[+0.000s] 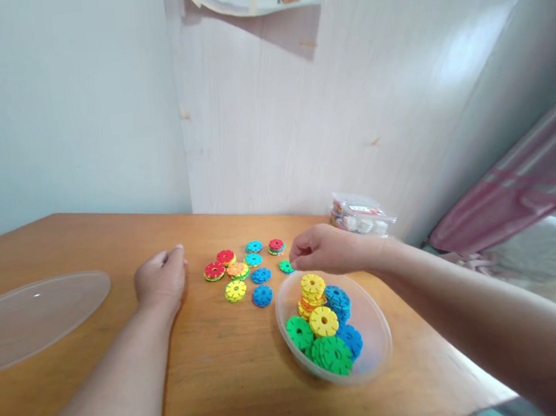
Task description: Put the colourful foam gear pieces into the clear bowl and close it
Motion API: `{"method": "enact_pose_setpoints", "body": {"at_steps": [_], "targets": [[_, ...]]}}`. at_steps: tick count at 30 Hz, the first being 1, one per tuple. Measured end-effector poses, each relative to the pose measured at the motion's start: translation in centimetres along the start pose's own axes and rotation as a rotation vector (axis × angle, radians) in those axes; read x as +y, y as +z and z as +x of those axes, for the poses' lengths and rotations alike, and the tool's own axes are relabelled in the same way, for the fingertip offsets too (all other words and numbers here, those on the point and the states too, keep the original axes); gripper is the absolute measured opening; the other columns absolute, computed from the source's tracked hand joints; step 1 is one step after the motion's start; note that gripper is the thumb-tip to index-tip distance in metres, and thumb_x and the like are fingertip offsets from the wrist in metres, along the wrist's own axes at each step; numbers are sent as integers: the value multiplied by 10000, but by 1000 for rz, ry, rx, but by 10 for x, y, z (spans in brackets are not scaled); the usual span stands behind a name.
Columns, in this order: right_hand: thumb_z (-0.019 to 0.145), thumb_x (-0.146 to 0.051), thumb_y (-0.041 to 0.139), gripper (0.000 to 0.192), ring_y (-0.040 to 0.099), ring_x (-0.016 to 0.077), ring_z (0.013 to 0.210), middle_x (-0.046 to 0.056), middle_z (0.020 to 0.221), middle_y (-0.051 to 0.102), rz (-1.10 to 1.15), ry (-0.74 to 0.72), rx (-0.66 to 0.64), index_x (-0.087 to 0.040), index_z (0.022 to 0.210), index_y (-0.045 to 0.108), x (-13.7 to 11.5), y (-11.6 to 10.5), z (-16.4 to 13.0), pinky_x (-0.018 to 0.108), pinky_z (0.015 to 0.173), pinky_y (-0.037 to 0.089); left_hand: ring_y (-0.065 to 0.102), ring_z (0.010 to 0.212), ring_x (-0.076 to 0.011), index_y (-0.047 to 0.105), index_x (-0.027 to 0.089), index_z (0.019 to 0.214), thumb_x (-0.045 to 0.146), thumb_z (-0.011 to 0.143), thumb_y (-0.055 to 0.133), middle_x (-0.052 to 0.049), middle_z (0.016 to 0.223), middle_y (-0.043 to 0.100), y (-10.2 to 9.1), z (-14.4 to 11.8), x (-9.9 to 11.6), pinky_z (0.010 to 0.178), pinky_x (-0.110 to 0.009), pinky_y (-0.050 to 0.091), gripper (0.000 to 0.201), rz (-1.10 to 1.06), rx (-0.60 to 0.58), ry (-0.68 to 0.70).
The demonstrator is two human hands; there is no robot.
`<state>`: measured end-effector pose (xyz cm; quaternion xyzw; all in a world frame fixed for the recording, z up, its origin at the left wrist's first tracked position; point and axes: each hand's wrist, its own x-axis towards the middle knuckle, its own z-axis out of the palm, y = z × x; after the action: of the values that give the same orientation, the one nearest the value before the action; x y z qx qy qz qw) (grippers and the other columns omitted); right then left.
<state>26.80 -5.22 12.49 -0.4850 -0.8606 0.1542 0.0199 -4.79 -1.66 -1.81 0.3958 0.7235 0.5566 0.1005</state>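
Note:
My left hand (pixel 160 280) rests on the table as a loose fist, left of the notched plastic discs; its palm side is hidden. My right hand (pixel 318 250) is closed with fingertips pinched, reaching over the far rim of a clear round bowl (pixel 384 329). Its fingertips are at the edge of a green disc (pixel 285 267); whether they grip it is not visible. Small piles of discs lie between the hands, including a red one (pixel 214 271), a yellow one (pixel 236 290) and a blue one (pixel 262 296). Inside the bowl are yellow discs (pixel 323 322), green discs (pixel 336 355) and blue discs (pixel 337 301).
A clear oval lid (pixel 84 301) lies on the wooden table (pixel 217 386) at the left. Behind my right hand, a clear plastic bag (pixel 361 214) of small items stands near the wall. A pink curtain (pixel 499 185) hangs at the right, beyond the table edge.

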Motion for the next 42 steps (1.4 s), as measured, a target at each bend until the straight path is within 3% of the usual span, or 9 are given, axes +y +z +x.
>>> {"method": "enact_pose_setpoints", "body": {"at_steps": [3,6,13,18,24,31,39,42], "targets": [[783,-337,634,201,615,146,734,22,830,720,-172,-14,-51,-202,887,740,-13,11,37,226,569,373,521,514,-198,627,211,615,557,788,504,-17,479,541,-2,0,2,485,-296,312,405,25,-1,21],[786,-444,654,309,638,167,765,45,863,736,-280,39,-146,-195,944,745,-24,20,64,234,561,374,541,525,-206,622,212,598,544,788,506,-18,476,556,-4,-3,5,497,-297,322,400,39,-4,29],[754,-615,639,498,651,207,728,105,844,734,-399,48,-231,-142,859,750,-28,39,93,267,551,391,568,549,-211,614,219,587,524,792,498,-26,506,598,-5,-4,5,501,-293,323,385,24,-20,43],[739,-610,655,485,646,202,732,95,837,728,-412,32,-264,-148,849,756,-26,46,99,265,562,398,565,536,-215,624,224,596,553,798,487,-32,496,591,-2,0,-1,487,-296,305,410,51,-24,54],[734,-489,695,387,624,174,732,78,872,721,-292,64,-306,-139,894,737,-22,37,93,235,538,388,576,544,-206,626,224,608,557,806,494,-24,527,608,-1,-1,-2,494,-290,320,410,42,-33,43],[723,-573,687,498,621,179,764,72,882,729,-251,85,-284,-143,971,732,-9,28,92,240,558,384,570,552,-212,638,217,630,568,805,474,-22,504,583,-5,-4,4,499,-288,324,425,85,-72,34],[744,-452,710,387,617,166,740,68,883,734,-280,115,-344,-132,958,741,-20,37,98,238,568,395,568,550,-212,635,217,628,581,808,472,-31,511,599,-4,-1,1,494,-286,315,438,85,-93,32],[732,-396,726,298,610,162,717,61,832,730,-252,118,-324,-132,871,734,-19,39,101,236,564,391,568,549,-209,644,218,646,588,811,471,-29,533,610,-4,0,-1,498,-286,322,440,89,-84,36]]}}
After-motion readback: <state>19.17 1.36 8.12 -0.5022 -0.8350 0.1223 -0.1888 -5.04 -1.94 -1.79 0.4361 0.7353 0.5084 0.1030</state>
